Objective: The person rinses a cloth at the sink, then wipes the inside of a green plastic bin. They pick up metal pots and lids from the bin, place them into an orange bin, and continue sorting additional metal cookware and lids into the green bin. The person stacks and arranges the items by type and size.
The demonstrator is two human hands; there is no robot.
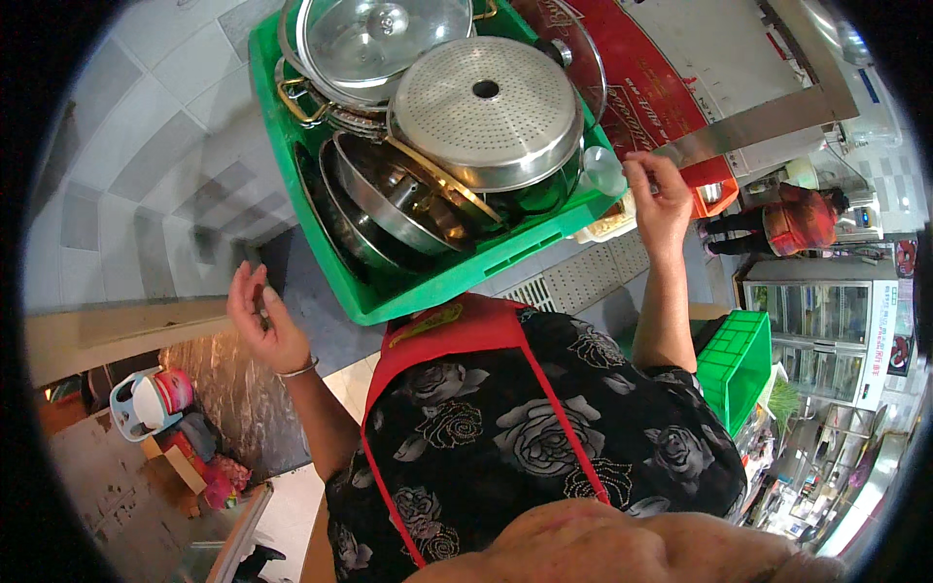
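A green plastic crate (437, 295) full of cookware is before me. A steel steamer insert with a perforated base (481, 109) lies bottom up on top, beside a glass pot lid with a steel rim (386, 29). Several metal pans or bowls (390, 208) lean together at the crate's near left. My left hand (270, 321) is off the crate's left near corner, palm turned up, fingers apart and holding nothing. Just outside the right edge, my right hand (660, 200) has loosely curled fingers beside a translucent plastic cup (603, 171); I see nothing in its grasp.
A red printed carton (641, 87) and a metal-edged table (758, 124) stand beyond the crate. Another green crate (732, 364) is at my right. A person in a red top (798, 222) is farther off, near a glass-door fridge (809, 321). A tiled wall (146, 138) rises at left.
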